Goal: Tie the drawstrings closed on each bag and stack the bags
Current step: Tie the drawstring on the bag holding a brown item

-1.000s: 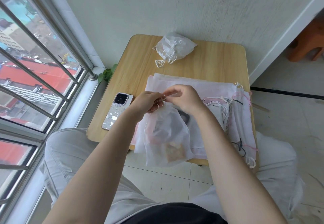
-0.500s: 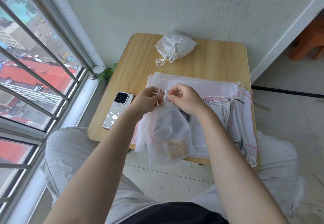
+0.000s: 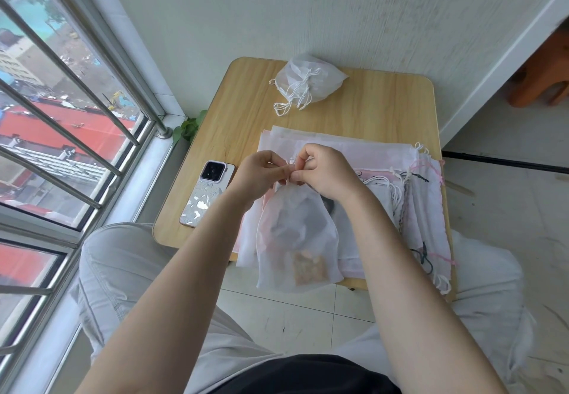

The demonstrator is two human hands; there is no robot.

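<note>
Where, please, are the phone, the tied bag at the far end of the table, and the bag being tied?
phone [image 3: 207,194]: head view, middle of its patterned back.
tied bag [image 3: 311,81]: head view, its gathered neck where the cords meet.
bag being tied [image 3: 297,233]: head view, middle of its sheer body.

Small wooden table [image 3: 385,107], rounded corners, pushed against a pale wall [image 3: 308,8]. Phone [image 3: 207,194] in patterned case lies camera-up near table's left edge. Barred window [image 3: 61,101] at left, red roofs beyond. Green leaves [image 3: 188,127] at sill corner. Orange stool [image 3: 542,76] far right, tiled floor [image 3: 292,304] below
</note>
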